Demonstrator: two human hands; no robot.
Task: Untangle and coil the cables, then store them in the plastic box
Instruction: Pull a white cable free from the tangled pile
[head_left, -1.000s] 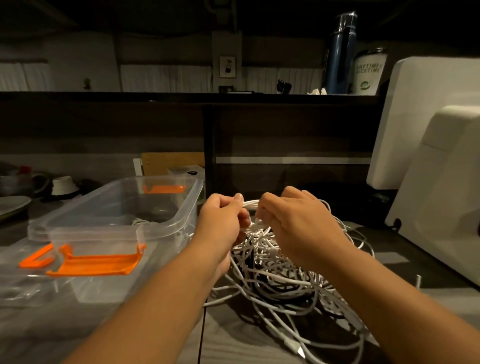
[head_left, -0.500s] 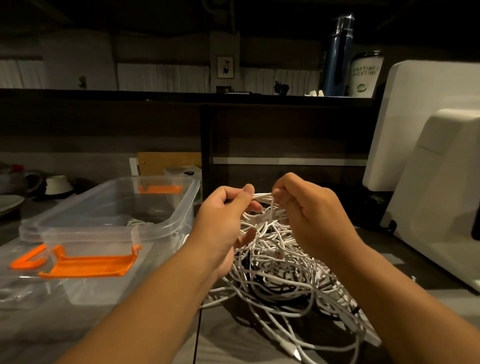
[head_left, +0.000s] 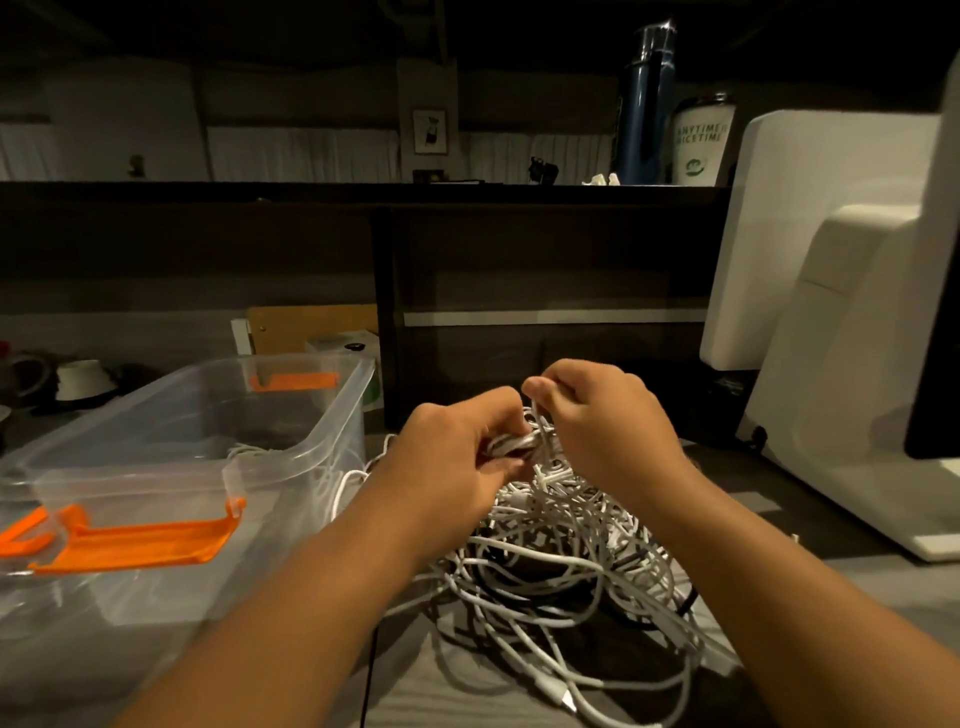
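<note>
A tangled heap of white cables (head_left: 561, 566) lies on the dark wood-grain table in front of me. My left hand (head_left: 452, 457) grips a bunch of white cable strands at the top of the heap. My right hand (head_left: 597, 421) pinches a strand just above and to the right of that bunch, thumb and fingers curled. The two hands almost touch. To the left stands the clear plastic box (head_left: 332, 415) with orange latches, open, with a bit of white cable inside on its floor.
The box's clear lid (head_left: 78, 613) lies flat at the front left. A large white device (head_left: 852, 374) stands at the right. A dark partition rises behind the heap, with a blue bottle (head_left: 644, 104) and a white cup (head_left: 701, 140) on its ledge. Cups (head_left: 83, 379) sit far left.
Both hands have dropped slightly toward the heap. My left hand has closed around a bunch of strands, and my right hand has moved up over it.
</note>
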